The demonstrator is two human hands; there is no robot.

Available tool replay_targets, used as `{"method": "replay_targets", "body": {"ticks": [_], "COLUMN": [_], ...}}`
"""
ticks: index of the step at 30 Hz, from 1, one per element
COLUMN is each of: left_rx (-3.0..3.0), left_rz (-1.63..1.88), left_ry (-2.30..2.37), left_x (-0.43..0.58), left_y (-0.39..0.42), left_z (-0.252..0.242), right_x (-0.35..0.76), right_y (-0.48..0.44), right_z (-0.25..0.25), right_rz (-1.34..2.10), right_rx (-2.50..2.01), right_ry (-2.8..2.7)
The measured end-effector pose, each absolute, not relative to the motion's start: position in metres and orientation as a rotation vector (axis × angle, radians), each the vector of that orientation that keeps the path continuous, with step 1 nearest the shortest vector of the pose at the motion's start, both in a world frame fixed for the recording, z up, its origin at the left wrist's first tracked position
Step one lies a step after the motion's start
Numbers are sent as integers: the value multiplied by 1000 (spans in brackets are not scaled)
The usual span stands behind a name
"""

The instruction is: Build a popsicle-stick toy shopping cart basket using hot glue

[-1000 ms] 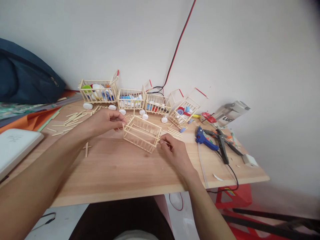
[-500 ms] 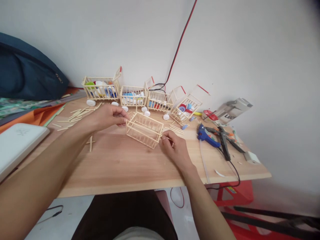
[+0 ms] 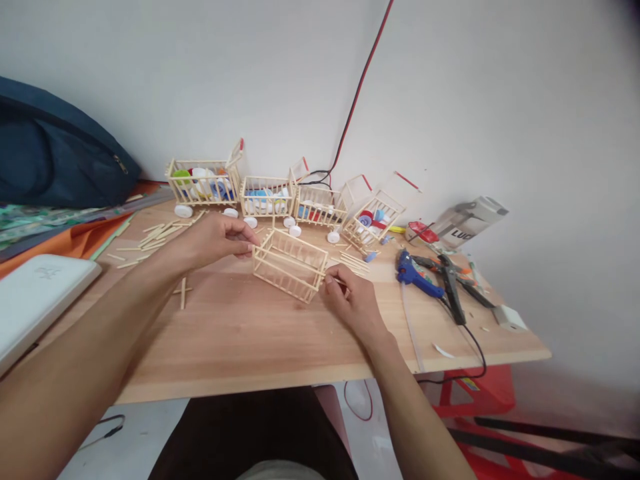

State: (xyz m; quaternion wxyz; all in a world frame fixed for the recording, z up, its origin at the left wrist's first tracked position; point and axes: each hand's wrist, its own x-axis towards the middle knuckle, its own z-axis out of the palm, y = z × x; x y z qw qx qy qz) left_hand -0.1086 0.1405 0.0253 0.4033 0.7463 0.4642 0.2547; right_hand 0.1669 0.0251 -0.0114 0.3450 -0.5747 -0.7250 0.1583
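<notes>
A small open cage of thin wooden sticks [image 3: 289,264] rests on the wooden table [image 3: 250,333]. My left hand [image 3: 213,240] pinches the cage's left end with curled fingers. My right hand [image 3: 350,301] is closed at the cage's right corner, fingertips pinching a thin wooden stick [image 3: 334,277] against it. Behind the cage stands a row of finished stick carts [image 3: 265,195] with white wheels and red handles, filled with coloured bottle caps.
Loose sticks [image 3: 150,237] lie at the left. A blue glue gun [image 3: 417,277], black pliers [image 3: 453,287] and a cable lie at the right. A white device [image 3: 35,290], orange sheet and dark blue bag [image 3: 55,157] sit far left. A red stool [image 3: 475,393] stands below.
Both hands stay on the stick cage; it has barely shifted on the table. The view has moved slightly.
</notes>
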Motion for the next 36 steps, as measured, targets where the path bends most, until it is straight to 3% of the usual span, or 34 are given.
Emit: {"method": "replay_targets", "body": {"ticks": [15, 36], "left_rx": [1957, 1849], "left_rz": [559, 740], "left_ry": [1228, 1151], "left_x": [-110, -103], "left_y": [141, 131], "left_z": [25, 22], "right_x": [170, 172], "right_y": [25, 22], "right_z": [-14, -18], "right_rz": [451, 449], "right_rx": [-1429, -1523], "right_ry": [-1880, -1880]}}
